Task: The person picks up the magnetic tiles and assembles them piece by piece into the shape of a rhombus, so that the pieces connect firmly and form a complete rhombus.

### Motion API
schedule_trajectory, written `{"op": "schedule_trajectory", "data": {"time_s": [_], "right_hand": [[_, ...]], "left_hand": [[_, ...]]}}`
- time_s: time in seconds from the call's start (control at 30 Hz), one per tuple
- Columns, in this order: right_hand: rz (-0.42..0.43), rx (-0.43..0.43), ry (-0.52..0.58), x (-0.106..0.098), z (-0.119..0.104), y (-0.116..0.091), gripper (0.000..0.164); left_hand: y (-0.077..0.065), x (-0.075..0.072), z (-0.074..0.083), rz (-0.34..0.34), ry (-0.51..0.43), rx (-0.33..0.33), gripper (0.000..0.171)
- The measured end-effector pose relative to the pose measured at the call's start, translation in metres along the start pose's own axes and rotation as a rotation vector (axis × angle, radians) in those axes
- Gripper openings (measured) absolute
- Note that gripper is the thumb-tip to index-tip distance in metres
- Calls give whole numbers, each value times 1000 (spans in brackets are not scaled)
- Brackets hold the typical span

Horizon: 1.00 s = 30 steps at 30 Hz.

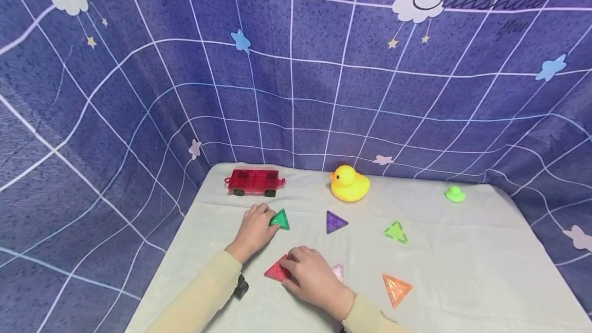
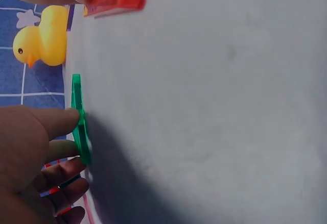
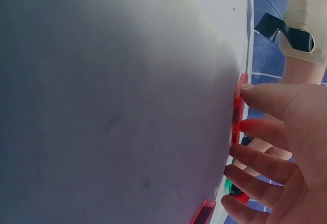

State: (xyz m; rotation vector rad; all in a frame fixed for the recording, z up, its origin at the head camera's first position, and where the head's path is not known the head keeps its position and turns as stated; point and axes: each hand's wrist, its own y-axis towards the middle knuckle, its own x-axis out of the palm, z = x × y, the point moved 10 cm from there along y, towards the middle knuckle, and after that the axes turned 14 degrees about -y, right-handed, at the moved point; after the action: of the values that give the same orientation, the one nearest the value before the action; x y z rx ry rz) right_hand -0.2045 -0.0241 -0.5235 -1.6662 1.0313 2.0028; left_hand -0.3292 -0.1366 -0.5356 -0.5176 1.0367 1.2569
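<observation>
My left hand (image 1: 253,230) pinches a green triangular tile (image 1: 280,219) at its left side, toward the back left of the cloth-covered table. In the left wrist view the thumb and index finger meet the edge-on green tile (image 2: 77,124), the other fingers loosely bent below. My right hand (image 1: 316,277), nearer the front, holds a red triangular tile (image 1: 276,270) by its right part. Seen in the right wrist view, the thumb and index finger are on the red tile (image 3: 237,117). A pink tile (image 1: 339,272) shows partly from behind the right hand.
A red wheeled toy car base (image 1: 256,182) stands at the back left, beside a yellow duck (image 1: 350,184) farther right. A small green duck (image 1: 455,195) sits back right. Purple (image 1: 335,222), lime (image 1: 396,232) and orange (image 1: 396,290) triangular tiles lie on the table (image 1: 481,271).
</observation>
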Motion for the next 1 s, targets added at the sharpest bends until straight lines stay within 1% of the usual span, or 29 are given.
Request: {"op": "schedule_trajectory", "data": {"time_s": [0.1, 0.2, 0.37, 0.5, 0.6, 0.73, 0.87, 1.0], "right_hand": [[-14, 4, 3, 1, 1, 1, 35], [-22, -2, 2, 1, 1, 3, 36], [-13, -13, 2, -1, 0, 6, 38], [-12, -11, 15, -2, 1, 8, 38], [-32, -4, 22, 0, 3, 9, 38], [-53, 7, 27, 3, 5, 11, 37], [-52, 9, 28, 4, 7, 12, 37], [-71, 22, 32, 4, 11, 12, 36]], "left_hand": [[1, -1, 0, 10, -10, -2, 27], [1, -2, -2, 11, -15, -19, 29], [2, -3, -6, 18, -19, -28, 32], [2, -5, -7, 33, -61, -26, 31], [1, -8, -7, 43, -105, -34, 33], [-1, -11, -7, 33, -127, -39, 34], [-3, -13, -6, 27, -118, -21, 34], [-6, -13, -2, 20, -111, 15, 34]]}}
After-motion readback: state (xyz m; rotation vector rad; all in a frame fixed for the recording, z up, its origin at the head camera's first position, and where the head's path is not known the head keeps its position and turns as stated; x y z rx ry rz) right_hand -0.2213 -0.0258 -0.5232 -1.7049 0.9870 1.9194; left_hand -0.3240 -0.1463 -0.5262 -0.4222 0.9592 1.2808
